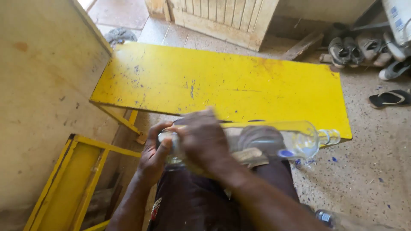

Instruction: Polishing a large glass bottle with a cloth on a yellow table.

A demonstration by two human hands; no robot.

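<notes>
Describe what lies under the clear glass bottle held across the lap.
Under the clear glass bottle are the person's knees in dark trousers and the speckled floor. The right hand and left hand cover its base end.

Our arms are bare to the edge of the view: no sleeves, no watch, no bands. Both hands, left [155, 159] and right [204, 143], go ungloved, with no rings that we can make out. We wear dark maroon shorts [195, 203], loose and creased. Near their left hem sits a small red-and-white printed mark [156, 208], too blurred to make out.
</notes>
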